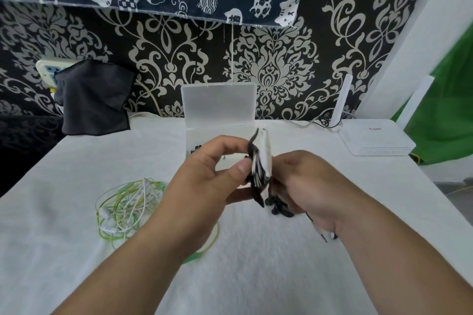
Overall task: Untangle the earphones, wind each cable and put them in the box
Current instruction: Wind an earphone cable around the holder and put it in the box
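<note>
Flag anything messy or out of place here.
The green and white earphones lie in a loose tangle on the table beside the left hand, unwound. Nothing else looks damaged or spilled.

My forearms reach in from the near side and meet in the air. My left hand (215,181) pinches the wound cable (261,161) (thumb facing me); my right hand (307,186) curls round its tail.
</note>
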### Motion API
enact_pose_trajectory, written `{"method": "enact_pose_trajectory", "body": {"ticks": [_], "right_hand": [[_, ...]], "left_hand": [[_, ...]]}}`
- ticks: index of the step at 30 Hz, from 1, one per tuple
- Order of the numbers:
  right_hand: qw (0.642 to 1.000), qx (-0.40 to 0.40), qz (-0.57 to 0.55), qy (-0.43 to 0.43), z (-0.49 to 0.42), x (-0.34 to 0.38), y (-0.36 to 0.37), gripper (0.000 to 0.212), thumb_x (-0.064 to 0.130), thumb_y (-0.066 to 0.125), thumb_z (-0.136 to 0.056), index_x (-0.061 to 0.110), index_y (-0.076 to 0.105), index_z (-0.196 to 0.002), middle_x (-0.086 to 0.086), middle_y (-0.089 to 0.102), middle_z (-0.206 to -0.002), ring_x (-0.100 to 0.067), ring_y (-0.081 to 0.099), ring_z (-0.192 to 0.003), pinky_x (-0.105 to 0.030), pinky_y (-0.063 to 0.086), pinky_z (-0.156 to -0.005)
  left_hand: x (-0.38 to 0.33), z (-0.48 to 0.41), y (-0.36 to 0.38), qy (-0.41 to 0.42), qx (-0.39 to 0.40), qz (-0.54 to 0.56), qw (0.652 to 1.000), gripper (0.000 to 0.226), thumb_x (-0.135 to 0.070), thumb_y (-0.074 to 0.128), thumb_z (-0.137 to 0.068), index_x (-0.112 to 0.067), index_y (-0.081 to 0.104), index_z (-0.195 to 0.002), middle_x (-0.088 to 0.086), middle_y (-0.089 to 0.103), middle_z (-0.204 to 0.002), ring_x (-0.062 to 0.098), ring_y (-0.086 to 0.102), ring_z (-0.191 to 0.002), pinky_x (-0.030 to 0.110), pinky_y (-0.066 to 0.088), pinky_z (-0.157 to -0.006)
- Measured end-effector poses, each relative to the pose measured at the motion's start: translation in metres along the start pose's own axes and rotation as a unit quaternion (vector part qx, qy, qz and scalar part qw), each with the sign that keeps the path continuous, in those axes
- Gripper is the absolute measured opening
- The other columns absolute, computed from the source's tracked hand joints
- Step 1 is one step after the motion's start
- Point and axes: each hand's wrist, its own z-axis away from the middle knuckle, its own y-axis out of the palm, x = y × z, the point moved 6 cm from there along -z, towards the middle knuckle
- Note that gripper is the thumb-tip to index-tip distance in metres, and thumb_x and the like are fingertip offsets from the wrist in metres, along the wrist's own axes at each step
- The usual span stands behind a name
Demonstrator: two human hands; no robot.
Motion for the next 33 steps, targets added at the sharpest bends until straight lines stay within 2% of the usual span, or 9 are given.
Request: {"method": "enact_pose_trajectory", "body": {"ticks": [3, 7, 10, 14, 16, 20, 23, 28, 33], "right_hand": [[0.997, 0.049, -0.053, 0.006, -0.002, -0.005, 0.017, 0.037, 0.034, 0.060, -0.098, 0.001, 0.065, -0.082, 0.004, 0.038, -0.053, -0.016, 0.024, -0.052, -0.033, 0.021, -0.054], [0.993, 0.082, -0.082, -0.008, 0.000, -0.002, 0.025, 0.032, 0.022, 0.049, -0.104, 0.011, 0.068, -0.081, 0.000, 0.043, -0.061, -0.010, 0.027, -0.045, -0.025, 0.022, -0.047], [0.990, 0.127, -0.063, -0.025, 0.006, 0.002, 0.029, 0.026, 0.019, 0.053, -0.102, 0.010, 0.071, -0.085, 0.003, 0.043, -0.058, -0.008, 0.028, -0.045, -0.021, 0.023, -0.046], [0.987, 0.143, -0.043, -0.055, 0.010, 0.009, 0.027, 0.021, 0.017, 0.058, -0.100, 0.010, 0.074, -0.088, 0.000, 0.043, -0.058, -0.010, 0.030, -0.046, -0.023, 0.023, -0.047], [0.988, 0.134, -0.030, -0.072, 0.011, 0.013, 0.024, 0.020, 0.017, 0.059, -0.099, 0.010, 0.075, -0.089, 0.001, 0.044, -0.057, -0.009, 0.031, -0.045, -0.024, 0.025, -0.048], [0.993, 0.063, -0.030, -0.094, 0.010, 0.020, 0.005, 0.020, 0.016, 0.061, -0.097, 0.012, 0.075, -0.084, 0.001, 0.044, -0.056, -0.008, 0.030, -0.043, -0.024, 0.024, -0.047], [0.993, 0.009, -0.061, -0.104, 0.010, 0.024, -0.011, 0.027, 0.018, 0.058, -0.099, 0.010, 0.071, -0.076, -0.005, 0.041, -0.058, -0.013, 0.028, -0.047, -0.030, 0.021, -0.049], [0.992, -0.032, -0.034, -0.113, 0.009, 0.022, -0.016, 0.040, 0.032, 0.053, -0.100, 0.016, 0.063, -0.065, -0.001, 0.045, -0.056, -0.015, 0.034, -0.049, -0.029, 0.029, -0.049], [0.991, -0.065, -0.013, -0.114, 0.009, 0.022, -0.021, 0.046, 0.038, 0.049, -0.101, 0.016, 0.050, -0.061, -0.002, 0.044, -0.059, -0.019, 0.034, -0.053, -0.037, 0.030, -0.057]], "left_hand": [[0.000, -0.003, -0.009, -0.011, -0.047, 0.060, 0.997, 0.019, -0.021, 0.059, -0.084, -0.009, 0.065, -0.097, 0.023, 0.063, -0.090, 0.031, 0.058, -0.079, 0.032, 0.057, -0.068], [0.002, -0.009, -0.031, -0.022, -0.122, 0.069, 0.990, 0.014, -0.018, 0.054, -0.096, -0.009, 0.063, -0.102, 0.014, 0.067, -0.092, 0.021, 0.063, -0.082, 0.030, 0.059, -0.072], [0.004, -0.011, -0.041, -0.027, -0.157, 0.076, 0.984, 0.011, -0.013, 0.051, -0.100, -0.009, 0.061, -0.101, 0.003, 0.067, -0.079, 0.015, 0.064, -0.073, 0.031, 0.061, -0.073], [0.005, -0.007, -0.044, -0.027, -0.175, -0.020, 0.984, 0.009, -0.009, 0.052, -0.101, -0.008, 0.061, -0.100, 0.007, 0.066, -0.075, 0.018, 0.066, -0.067, 0.032, 0.059, -0.064], [0.002, -0.006, -0.041, -0.010, -0.168, -0.091, 0.982, 0.008, -0.008, 0.054, -0.099, -0.011, 0.062, -0.099, 0.013, 0.066, -0.092, 0.024, 0.068, -0.073, 0.039, 0.062, -0.068], [-0.008, -0.005, -0.037, 0.025, -0.150, -0.244, 0.958, 0.013, -0.009, 0.060, -0.096, -0.021, 0.060, -0.094, -0.015, 0.065, -0.089, 0.019, 0.069, -0.068, 0.043, 0.062, -0.072], [-0.008, -0.004, -0.035, 0.017, -0.122, -0.304, 0.945, 0.014, -0.012, 0.062, -0.095, -0.026, 0.060, -0.092, -0.016, 0.067, -0.091, 0.023, 0.070, -0.064, 0.049, 0.058, -0.075], [-0.006, -0.002, -0.024, 0.012, -0.077, -0.331, 0.940, 0.019, -0.017, 0.065, -0.093, -0.034, 0.061, -0.087, -0.018, 0.068, -0.083, 0.023, 0.066, -0.065, 0.021, 0.044, -0.053], [-0.003, -0.002, -0.014, 0.017, -0.026, -0.309, 0.951, 0.025, -0.013, 0.065, -0.093, -0.037, 0.063, -0.090, -0.016, 0.064, -0.096, 0.023, 0.067, -0.069, 0.052, 0.058, -0.077]]}}
